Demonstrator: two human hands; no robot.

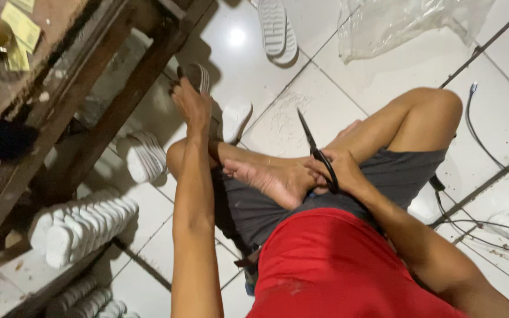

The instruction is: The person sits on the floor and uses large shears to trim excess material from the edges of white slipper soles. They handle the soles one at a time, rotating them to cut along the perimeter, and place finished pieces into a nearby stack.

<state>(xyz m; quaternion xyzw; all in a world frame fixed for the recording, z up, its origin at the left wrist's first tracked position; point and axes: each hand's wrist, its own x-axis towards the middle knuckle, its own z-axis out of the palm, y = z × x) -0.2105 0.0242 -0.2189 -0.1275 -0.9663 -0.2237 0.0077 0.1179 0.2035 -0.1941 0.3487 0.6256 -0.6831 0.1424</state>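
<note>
— Two hands, two jobs. What has each got?

— My left hand (191,106) is stretched out ahead of me, its grip clenched round a grey-brown shoe sole (197,75) with a ribbed tread, held up just above the floor tiles (301,100). My right hand (338,171) rests on my crossed leg, grip wrapped through the black handles of a pair of scissors (316,152); the blades are closed and point up and away from me.

— Where is that against your body?

— The scissors sit just beside my bare foot (275,179), which lies across my lap over the grey shorts (384,174). My red shirt (337,265) fills the bottom of the view.

— And around the sole?

— A single white sole (235,119) lies on the tiles just below my left hand. Further left, white soles stand in a small stack (144,156), and a longer row (81,227) is packed on edge under the wooden desk (89,112). Another pair of white soles (278,29) lies well apart at the top, near a crumpled clear plastic bag (407,23). Black cables (484,147) trail over the tiles to my right.
</note>
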